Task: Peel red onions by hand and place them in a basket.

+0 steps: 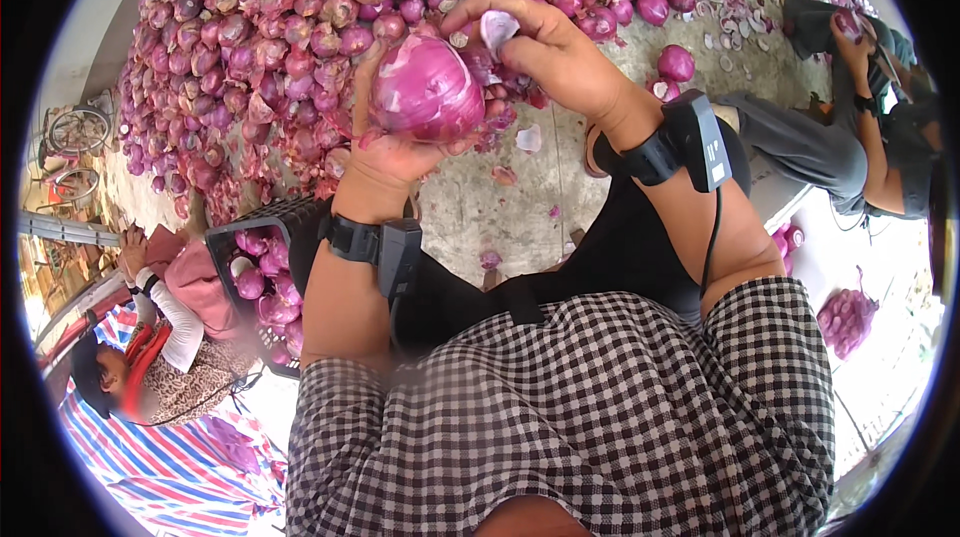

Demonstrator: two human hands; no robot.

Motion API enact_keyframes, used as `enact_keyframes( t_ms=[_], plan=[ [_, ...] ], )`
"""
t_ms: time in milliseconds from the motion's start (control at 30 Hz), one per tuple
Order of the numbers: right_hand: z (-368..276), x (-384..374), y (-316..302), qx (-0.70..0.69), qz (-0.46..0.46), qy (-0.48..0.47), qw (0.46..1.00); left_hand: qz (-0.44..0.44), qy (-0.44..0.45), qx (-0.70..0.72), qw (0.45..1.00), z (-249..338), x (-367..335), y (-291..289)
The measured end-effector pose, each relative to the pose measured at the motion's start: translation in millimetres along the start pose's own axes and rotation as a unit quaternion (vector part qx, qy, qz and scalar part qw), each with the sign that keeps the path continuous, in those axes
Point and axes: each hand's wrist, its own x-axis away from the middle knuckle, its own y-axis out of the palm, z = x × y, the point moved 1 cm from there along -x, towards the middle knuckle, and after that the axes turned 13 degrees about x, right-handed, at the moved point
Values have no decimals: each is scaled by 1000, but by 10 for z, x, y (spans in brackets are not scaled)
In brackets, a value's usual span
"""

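Note:
A large, glossy red onion [428, 87] rests in my left hand [385, 159], whose fingers curl round its left side and underside. Just right of it, my right hand [578, 67] pinches a pale purple piece of onion skin [498, 31] between thumb and forefinger. The other right fingers are partly hidden. Behind both hands spreads a big heap of red onions [250, 67], many with loose, papery skins. Both wrists wear black straps with small boxes.
A black crate [222, 247] of peeled onions stands by my left leg. Skin scraps [529, 139] litter the concrete floor. Two onions [676, 64] lie apart on the right. A co-worker at far right holds an onion [848, 27]; another person sits at left. A netted purple bundle [848, 322] lies lower right.

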Motion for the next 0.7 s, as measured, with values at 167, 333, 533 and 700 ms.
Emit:
enact_keyframes(
  t_ms=[167,333,533,700],
  plan=[
    [-21,33,40,48,-25,27,998,66,101,-167,978,96,118,-87],
    [200,-4,83,-177,54,159,970,31,79,-145,986,24,136,-86],
    [174,-46,140,-349,125,236,898,36,84,-91,992,-52,63,-14],
    [321,-114,-173,-538,105,92,831,-96,50,91,990,-83,48,40]
  ],
)
